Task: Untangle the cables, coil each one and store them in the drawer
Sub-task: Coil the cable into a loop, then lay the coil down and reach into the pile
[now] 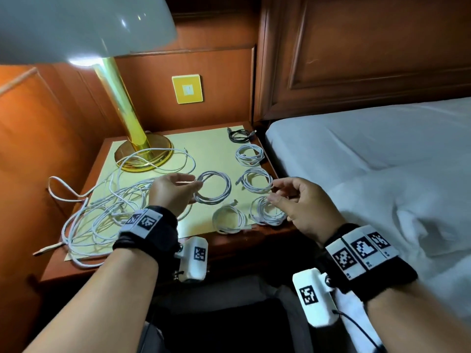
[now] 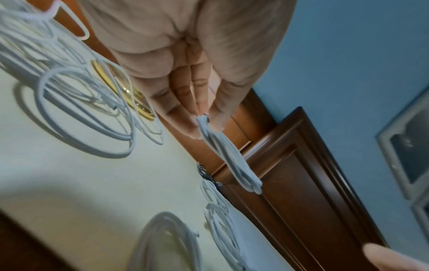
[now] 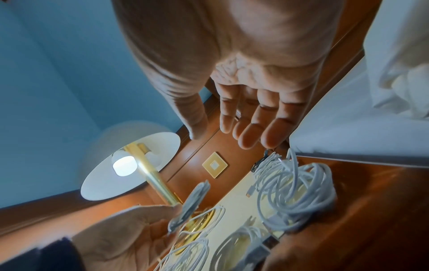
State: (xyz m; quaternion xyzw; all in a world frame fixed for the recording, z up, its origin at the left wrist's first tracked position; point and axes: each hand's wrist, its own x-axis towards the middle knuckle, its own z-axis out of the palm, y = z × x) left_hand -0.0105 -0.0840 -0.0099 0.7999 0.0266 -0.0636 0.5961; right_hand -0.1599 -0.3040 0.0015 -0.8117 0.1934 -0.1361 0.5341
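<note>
coil in my left hand: white cable coil (image 1: 212, 187), round loop seen nearly face-on from the head view, edge-on and slanting in the left wrist view; raised just above the desk (image 1: 204, 149) middle.
left hand (image 1: 173, 192): fingertips and thumb pinch the coil's near-left edge.
right hand (image 1: 300, 200): fingers relaxed, loosely spread, holding nothing, above the front-right coil (image 1: 267, 212).
finished coils: white ones along the desk's right side (image 1: 249, 155) (image 1: 256, 180), another at the front (image 1: 229, 220); small black coil (image 1: 238, 135) at the back right corner.
tangle: loose white cables (image 1: 102, 212) heaped on the left, strands running over the lamp base (image 1: 142, 155).
right of desk: bed (image 1: 369, 149), white sheet.
</note>
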